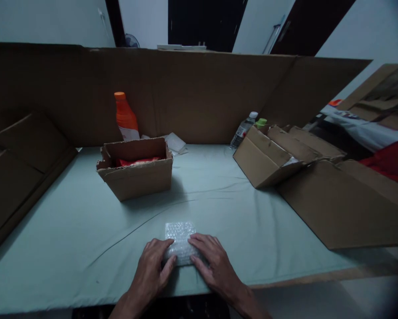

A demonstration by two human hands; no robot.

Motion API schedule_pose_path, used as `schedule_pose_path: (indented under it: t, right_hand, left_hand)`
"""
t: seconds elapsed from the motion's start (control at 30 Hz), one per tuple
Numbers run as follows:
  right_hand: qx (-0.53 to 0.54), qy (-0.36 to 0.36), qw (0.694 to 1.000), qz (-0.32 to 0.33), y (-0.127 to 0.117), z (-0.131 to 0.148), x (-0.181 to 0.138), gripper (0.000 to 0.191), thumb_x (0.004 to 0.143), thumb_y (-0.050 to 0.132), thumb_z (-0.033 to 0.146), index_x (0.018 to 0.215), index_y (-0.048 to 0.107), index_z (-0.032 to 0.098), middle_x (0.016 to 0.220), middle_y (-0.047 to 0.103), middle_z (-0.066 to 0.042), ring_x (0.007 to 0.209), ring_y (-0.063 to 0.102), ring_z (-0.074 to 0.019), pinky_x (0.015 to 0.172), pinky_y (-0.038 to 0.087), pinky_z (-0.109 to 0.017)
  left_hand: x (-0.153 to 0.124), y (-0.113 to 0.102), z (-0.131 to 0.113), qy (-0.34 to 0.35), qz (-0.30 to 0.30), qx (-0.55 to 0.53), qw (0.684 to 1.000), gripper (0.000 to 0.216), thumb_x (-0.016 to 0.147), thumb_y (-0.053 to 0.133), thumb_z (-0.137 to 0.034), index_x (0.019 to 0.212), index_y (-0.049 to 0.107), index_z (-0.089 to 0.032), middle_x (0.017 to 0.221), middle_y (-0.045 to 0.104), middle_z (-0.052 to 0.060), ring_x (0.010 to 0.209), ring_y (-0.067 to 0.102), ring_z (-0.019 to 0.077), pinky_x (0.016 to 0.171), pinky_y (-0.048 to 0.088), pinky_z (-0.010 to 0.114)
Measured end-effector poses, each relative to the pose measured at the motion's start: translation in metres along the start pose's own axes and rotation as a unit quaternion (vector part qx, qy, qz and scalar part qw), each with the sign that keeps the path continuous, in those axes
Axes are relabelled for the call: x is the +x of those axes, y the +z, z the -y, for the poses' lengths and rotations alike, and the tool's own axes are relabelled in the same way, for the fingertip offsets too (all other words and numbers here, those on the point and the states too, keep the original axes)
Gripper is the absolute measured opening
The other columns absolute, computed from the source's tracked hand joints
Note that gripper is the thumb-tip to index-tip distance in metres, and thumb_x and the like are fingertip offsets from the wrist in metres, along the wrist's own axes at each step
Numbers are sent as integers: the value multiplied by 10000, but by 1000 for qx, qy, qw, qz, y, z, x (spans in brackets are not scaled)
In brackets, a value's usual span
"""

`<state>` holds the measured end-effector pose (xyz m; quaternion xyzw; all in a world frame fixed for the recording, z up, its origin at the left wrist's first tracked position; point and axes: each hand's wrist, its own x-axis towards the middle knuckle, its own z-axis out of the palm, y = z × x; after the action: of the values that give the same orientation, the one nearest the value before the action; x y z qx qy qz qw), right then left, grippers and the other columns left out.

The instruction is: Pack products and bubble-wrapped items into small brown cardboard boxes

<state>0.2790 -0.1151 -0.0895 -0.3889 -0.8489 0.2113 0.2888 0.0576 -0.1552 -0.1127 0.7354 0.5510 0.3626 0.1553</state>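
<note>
A small rectangle of clear bubble wrap (181, 231) lies on the cloth near the table's front edge. It looks folded or layered, and I cannot tell whether anything is inside. My left hand (152, 269) grips its left side, with thumb and index finger on the near and far parts of that edge. Across from it, my right hand (216, 265) holds the right side in the same way, fingertips resting on the plastic. The other fingers of both hands are partly hidden.
An open cardboard box (145, 179) with a red packet (137, 162) inside stands ahead. Behind it are an orange bottle (125, 116) and clear plastic pieces (175, 142). On the right, a tilted box (265, 157) sits by a water bottle (243, 130). Cardboard panels (199, 93) wall the back.
</note>
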Motion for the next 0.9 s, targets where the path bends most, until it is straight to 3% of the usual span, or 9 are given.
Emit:
schedule_pose_path:
  t: [0.1,0.23,0.43,0.6,0.9]
  right_hand:
    - [-46,-34,998,-11,7,-2,0,346,874,604,154,1213,630,222,1260,667,-133,1143,617,-285,942,503,-473]
    - [-44,-44,998,2,16,-7,5,323,870,633,151,1187,629,212,1170,708,-117,1073,643,-276,912,512,-468]
    - [23,-1,998,-50,22,-10,14,188,922,603,215,1096,671,215,1013,749,-86,940,679,-237,839,533,-398]
    - [92,51,994,-22,26,3,16,167,931,603,260,1063,699,222,952,753,-64,883,686,-219,818,543,-364]
    - [138,35,989,28,25,11,21,145,922,613,270,1026,702,224,1016,754,-56,967,677,-217,897,522,-370]
  left_hand:
    - [7,6,3,-9,-16,46,999,231,900,576,-243,1112,657,-203,927,711,77,850,654,239,766,558,401]
    - [10,9,6,-41,-56,59,996,273,906,565,-282,1153,644,-196,1052,691,111,960,663,265,847,564,445]
    - [-8,10,6,-139,-66,-58,986,464,919,561,-361,1348,501,-193,1245,646,143,1113,654,270,937,559,471]
    - [-18,16,4,-220,-80,-155,960,643,903,568,-370,1481,360,-175,1380,580,174,1273,579,284,1048,493,473]
    - [-8,3,2,-266,-47,-226,936,612,818,585,-369,1383,488,-155,1378,601,157,1271,582,302,1066,478,476]
